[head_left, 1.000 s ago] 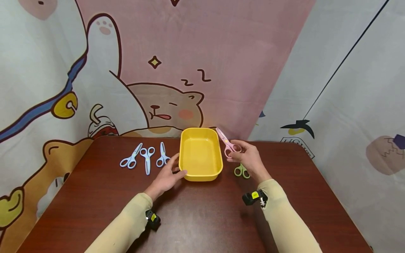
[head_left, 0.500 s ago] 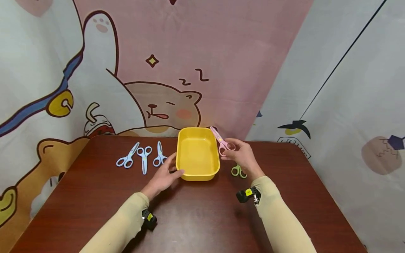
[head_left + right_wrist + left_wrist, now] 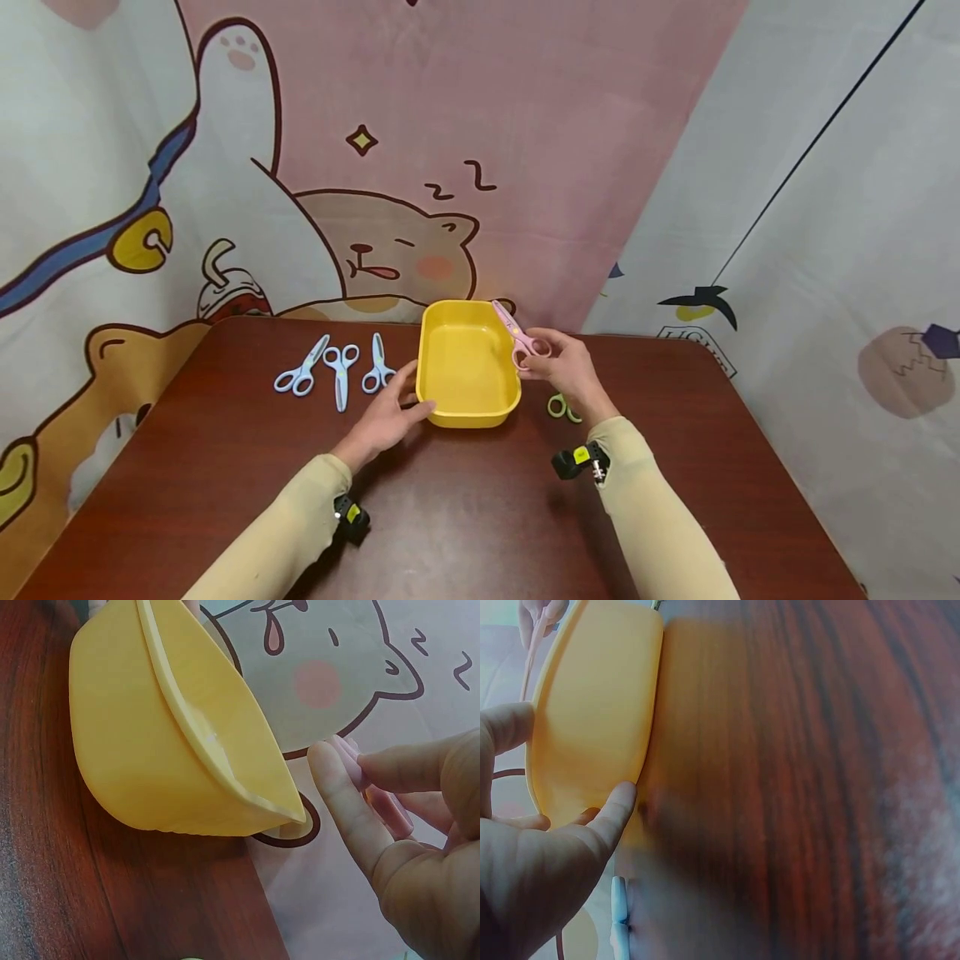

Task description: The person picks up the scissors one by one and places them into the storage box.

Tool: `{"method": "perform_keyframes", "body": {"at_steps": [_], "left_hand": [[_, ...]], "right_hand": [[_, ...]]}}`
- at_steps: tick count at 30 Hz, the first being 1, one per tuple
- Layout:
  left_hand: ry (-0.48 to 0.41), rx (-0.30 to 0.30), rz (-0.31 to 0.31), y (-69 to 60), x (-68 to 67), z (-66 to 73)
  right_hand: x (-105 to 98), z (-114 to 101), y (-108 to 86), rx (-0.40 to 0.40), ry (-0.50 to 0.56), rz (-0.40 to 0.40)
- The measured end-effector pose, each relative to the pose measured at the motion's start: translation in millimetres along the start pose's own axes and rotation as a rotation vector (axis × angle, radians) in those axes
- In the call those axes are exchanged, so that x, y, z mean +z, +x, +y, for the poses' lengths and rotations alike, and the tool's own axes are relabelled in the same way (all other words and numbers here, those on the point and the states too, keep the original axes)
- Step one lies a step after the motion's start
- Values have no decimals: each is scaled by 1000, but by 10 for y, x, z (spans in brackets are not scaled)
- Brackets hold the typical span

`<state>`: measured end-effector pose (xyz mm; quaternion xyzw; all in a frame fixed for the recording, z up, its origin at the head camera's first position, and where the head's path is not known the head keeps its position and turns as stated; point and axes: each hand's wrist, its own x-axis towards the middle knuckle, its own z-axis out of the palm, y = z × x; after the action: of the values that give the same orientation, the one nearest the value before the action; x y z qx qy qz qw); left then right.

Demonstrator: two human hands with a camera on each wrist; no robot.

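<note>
A yellow plastic bin point(image 3: 467, 367) stands in the middle of the table in the head view. My left hand point(image 3: 384, 421) rests against its left side, thumb on the near-left corner; the left wrist view shows the spread fingers touching the outer wall. My right hand point(image 3: 567, 368) pinches pink scissors point(image 3: 514, 327) by the handle loops. The blades point away and to the left, above the bin's right rim. In the right wrist view, the fingers hide most of the pink scissors point(image 3: 390, 812). Green scissors point(image 3: 558, 406) lie partly hidden under the right forearm.
Left of the bin lie light blue scissors point(image 3: 302, 377), a second light blue pair point(image 3: 341, 375) and a third light blue pair point(image 3: 378, 367), the last partly covered by my left hand. A patterned cloth point(image 3: 570, 167) hangs behind the dark wooden table point(image 3: 450, 517).
My right hand has moved left with the pink scissors, from beside the bin to over its right rim. My left hand stays against the bin. The head view has shifted slightly.
</note>
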<state>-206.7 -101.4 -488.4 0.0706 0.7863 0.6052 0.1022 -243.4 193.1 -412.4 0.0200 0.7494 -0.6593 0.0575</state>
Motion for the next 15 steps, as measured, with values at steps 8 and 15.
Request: {"method": "perform_keyframes", "body": {"at_steps": [8, 15], "left_hand": [[9, -6, 5, -32, 6, 23], [-8, -8, 7, -27, -2, 46]], "right_hand": [[46, 9, 28, 11, -15, 4], [91, -12, 73, 2, -19, -1]]}}
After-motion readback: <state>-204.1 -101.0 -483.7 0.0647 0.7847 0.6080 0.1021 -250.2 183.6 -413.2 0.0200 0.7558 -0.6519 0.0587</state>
